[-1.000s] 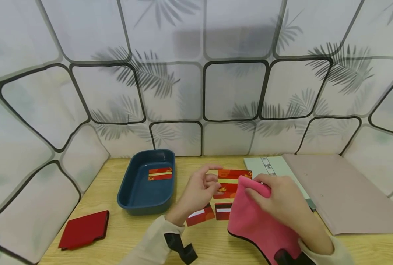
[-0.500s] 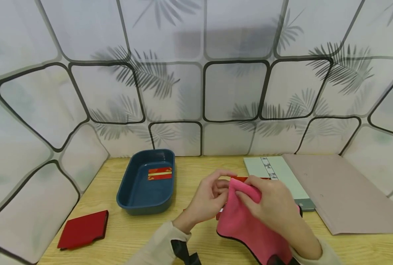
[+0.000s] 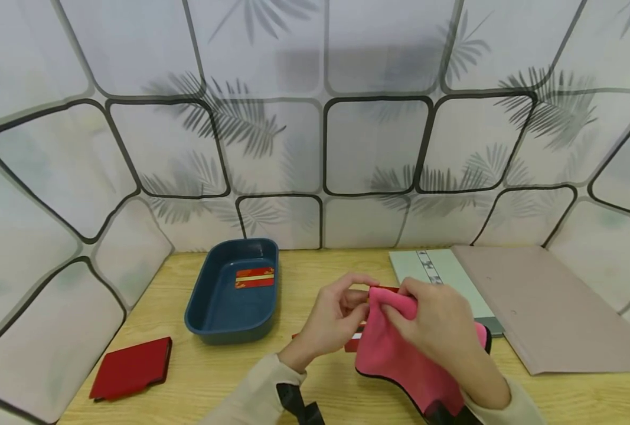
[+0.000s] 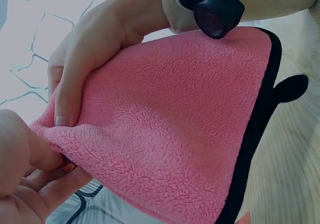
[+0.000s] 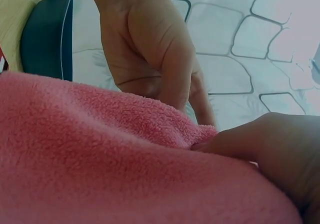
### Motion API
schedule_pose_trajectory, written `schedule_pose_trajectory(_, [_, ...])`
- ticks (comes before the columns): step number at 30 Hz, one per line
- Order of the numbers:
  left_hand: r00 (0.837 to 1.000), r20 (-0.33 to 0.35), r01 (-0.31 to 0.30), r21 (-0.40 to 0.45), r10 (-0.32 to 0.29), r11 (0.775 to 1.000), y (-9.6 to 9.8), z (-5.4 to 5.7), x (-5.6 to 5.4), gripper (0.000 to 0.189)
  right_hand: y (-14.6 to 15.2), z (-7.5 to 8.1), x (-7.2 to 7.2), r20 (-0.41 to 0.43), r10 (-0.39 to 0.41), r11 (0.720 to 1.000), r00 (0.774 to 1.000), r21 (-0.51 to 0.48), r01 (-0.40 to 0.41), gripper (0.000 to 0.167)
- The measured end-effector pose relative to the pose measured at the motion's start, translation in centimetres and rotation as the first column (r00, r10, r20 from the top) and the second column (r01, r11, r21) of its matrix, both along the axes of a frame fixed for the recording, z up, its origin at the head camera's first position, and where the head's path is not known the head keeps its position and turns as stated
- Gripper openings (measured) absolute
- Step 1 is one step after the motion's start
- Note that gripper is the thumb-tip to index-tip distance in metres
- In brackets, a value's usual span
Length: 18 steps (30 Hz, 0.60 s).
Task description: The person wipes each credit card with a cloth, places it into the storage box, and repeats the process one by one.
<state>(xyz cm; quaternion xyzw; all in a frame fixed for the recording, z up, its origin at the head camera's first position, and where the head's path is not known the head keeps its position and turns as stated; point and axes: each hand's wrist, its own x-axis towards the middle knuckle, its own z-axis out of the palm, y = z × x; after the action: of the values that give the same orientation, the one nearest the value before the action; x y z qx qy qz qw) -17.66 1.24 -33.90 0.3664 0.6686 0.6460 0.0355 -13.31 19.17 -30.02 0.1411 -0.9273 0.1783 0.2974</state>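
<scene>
Two hands hold a pink cloth against a red card above a wooden table

A person's right hand (image 3: 437, 330) grips the upper part of a fluffy pink cloth (image 3: 386, 351) with black edging, its thumb and fingers pinching a fold. The left hand (image 3: 333, 316) is beside it, its fingers curled and pinching a red card (image 3: 388, 289). The cloth covers most of this card: a thin strip shows above the fold in the head view, and a sliver of red and gold shows between the left fingers in the left wrist view.

Beneath the hands, a red card with a white stripe (image 3: 352, 343) lies on the table (image 3: 229, 383), partly hidden by the cloth and the left hand.

To the left stands a deep blue tray (image 3: 227, 310), with a red-and-gold card (image 3: 254, 277) lying flat inside it, near the right wall. Nearer the person, at far left, is a dark red wallet-like case (image 3: 131, 369).

To the right, behind the right hand, a pale green notebook (image 3: 455, 277) lies next to a large greyish-pink folder (image 3: 554, 313). A pale curtain (image 3: 373, 147) printed with dark outlines and fern leaves rises behind everything.
</scene>
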Motion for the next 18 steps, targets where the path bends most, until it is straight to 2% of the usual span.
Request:
schedule_pose_trajectory(6, [0.999,-0.008,-0.045,0.049,0.046,0.998,0.0,-0.3,-0.3,0.032,0.6,0.3,-0.4,0.103,-0.046,0.998,0.994,-0.031,0.049,0.026])
schedule_pose_trajectory(10, [0.998,0.019,-0.061,0.072,0.060,0.996,-0.3,-0.2,-0.5,0.032,1.1,0.4,-0.8,0.104,-0.053,0.997,0.993,-0.049,0.058,0.022])
schedule_pose_trajectory(18, [0.998,0.029,-0.062,0.029,0.061,0.998,-0.6,0.7,-0.8,0.033,2.5,0.9,-1.3,0.149,-0.036,0.997,0.988,-0.061,0.046,0.020])
